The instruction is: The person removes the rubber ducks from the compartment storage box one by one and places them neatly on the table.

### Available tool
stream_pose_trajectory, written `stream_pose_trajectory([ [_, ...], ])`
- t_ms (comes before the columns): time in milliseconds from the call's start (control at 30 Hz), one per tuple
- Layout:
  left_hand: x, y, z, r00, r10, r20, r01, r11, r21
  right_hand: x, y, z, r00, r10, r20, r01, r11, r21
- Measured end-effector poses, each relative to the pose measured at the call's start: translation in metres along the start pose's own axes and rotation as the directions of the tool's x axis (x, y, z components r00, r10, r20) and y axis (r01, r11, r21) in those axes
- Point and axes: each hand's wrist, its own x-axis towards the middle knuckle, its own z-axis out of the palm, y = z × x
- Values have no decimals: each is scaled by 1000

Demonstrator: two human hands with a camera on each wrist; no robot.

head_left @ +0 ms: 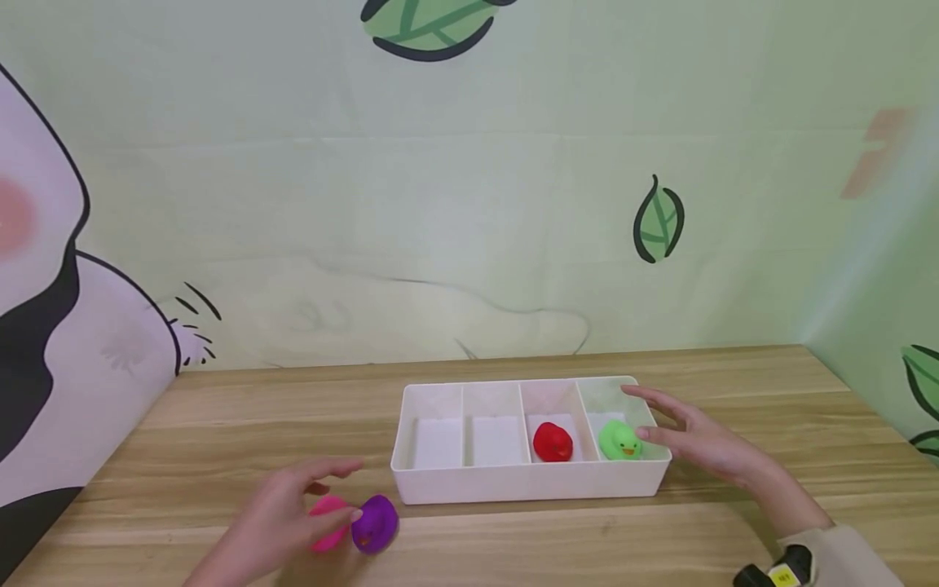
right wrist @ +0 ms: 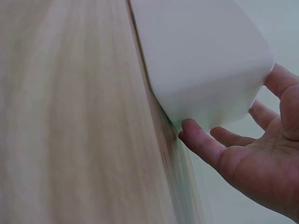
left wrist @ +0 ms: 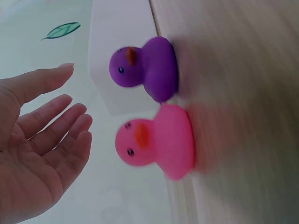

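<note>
My left hand (head_left: pixel 282 514) hovers by two toy ducks, its fingers relaxed and holding nothing. The pink rubber duck (left wrist: pixel 159 142) and the purple rubber duck (left wrist: pixel 149 67) stand side by side on the table, apart from the hand in the left wrist view. In the head view the hand partly covers the pink one. At the right end of a white four-part box (head_left: pixel 524 484), my right hand (head_left: pixel 707 436) rests with spread fingers against the end wall and rim. A green duck (head_left: pixel 618 440) sits in the rightmost compartment. Beside it, a red duck (head_left: pixel 553 443) occupies the adjoining compartment.
The wooden table (head_left: pixel 572 542) runs back to a wall (head_left: pixel 469 212) printed with leaves. A large cartoon figure (head_left: pixel 110 375) covers the wall at the left. A black device with a yellow label (head_left: pixel 783 575) is strapped at the right wrist.
</note>
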Motion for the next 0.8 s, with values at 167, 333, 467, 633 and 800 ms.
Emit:
stream_pose_trajectory([
  [167, 6, 8, 4, 997, 78, -5, -78, 997, -27, -1, -1, 0, 1000, 1, 6, -1, 1000, 13],
  [333, 15, 21, 11, 994, 109, -2, -109, 993, -53, 0, 0, -1, 1000, 3, 2, -3, 1000, 10],
  [467, 24, 32, 18, 994, 109, 10, -108, 991, -76, 0, 0, -1, 1000, -1, 1, 1, 1000, 8],
  [633, 37, 42, 26, 988, 154, 25, -150, 982, -114, 0, 0, -1, 1000, -5, 4, 5, 1000, 3],
  [800, 51, 51, 38, 976, 215, 20, -209, 966, -150, 0, 1, 0, 1000, -3, 3, 3, 1000, 6],
])
